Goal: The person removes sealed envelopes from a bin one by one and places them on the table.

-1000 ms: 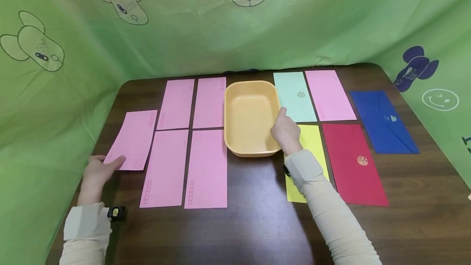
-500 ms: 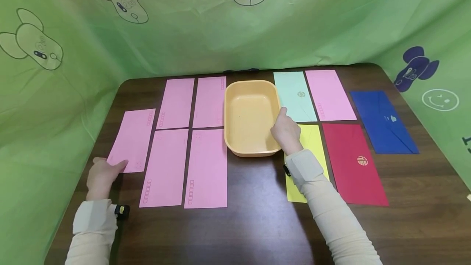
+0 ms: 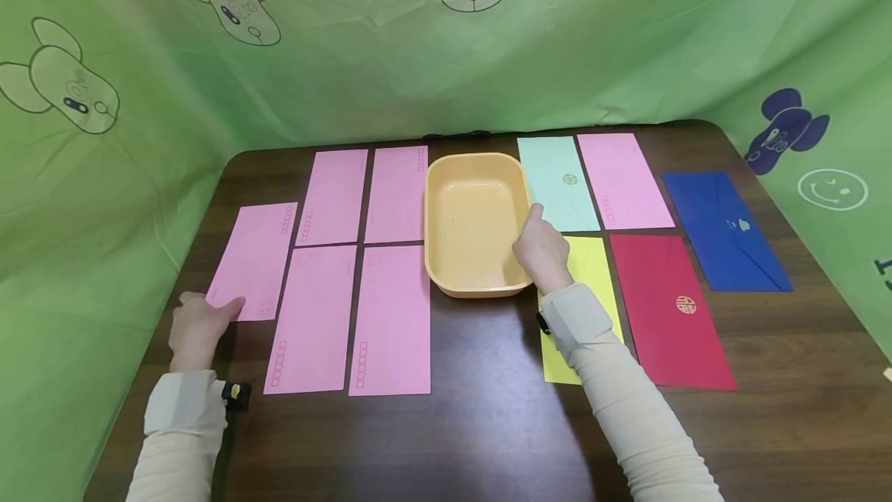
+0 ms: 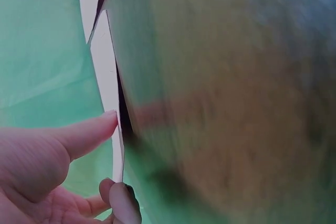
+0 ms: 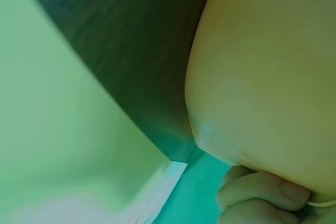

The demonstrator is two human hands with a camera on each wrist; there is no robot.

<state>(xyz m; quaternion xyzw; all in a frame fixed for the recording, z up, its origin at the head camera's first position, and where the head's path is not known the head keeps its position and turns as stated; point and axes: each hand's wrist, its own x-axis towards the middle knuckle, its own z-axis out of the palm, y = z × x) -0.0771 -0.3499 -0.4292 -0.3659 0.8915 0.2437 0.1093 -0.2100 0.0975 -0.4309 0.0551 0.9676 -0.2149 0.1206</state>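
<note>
At the table's left edge my left hand [image 3: 198, 331] holds a pink envelope [image 3: 254, 258] by its near end, thumb toward one side and fingers at the other. In the left wrist view the thumb [image 4: 94, 135] and fingertips meet this envelope [image 4: 107, 77], seen nearly edge-on. My right hand [image 3: 542, 254] grips the right side of a pale orange plastic basin [image 3: 477, 290], which stands mid-table. Curled fingers [image 5: 262, 190] lie against the basin wall [image 5: 262, 77] in the right wrist view; the thumb is not seen there.
Several pink envelopes [image 3: 313, 316] lie in two rows left of the basin. To its right are mint [image 3: 554, 177], pink [image 3: 623, 180], yellow [image 3: 588, 277], red [image 3: 669, 308] and blue [image 3: 725, 231] envelopes. A green printed cloth [image 3: 348, 60] surrounds the dark wooden table [image 3: 474, 440].
My left hand has shifted slightly right and away from me with the pink envelope, which lies flatter beside the others. The right hand and the basin have stayed in place.
</note>
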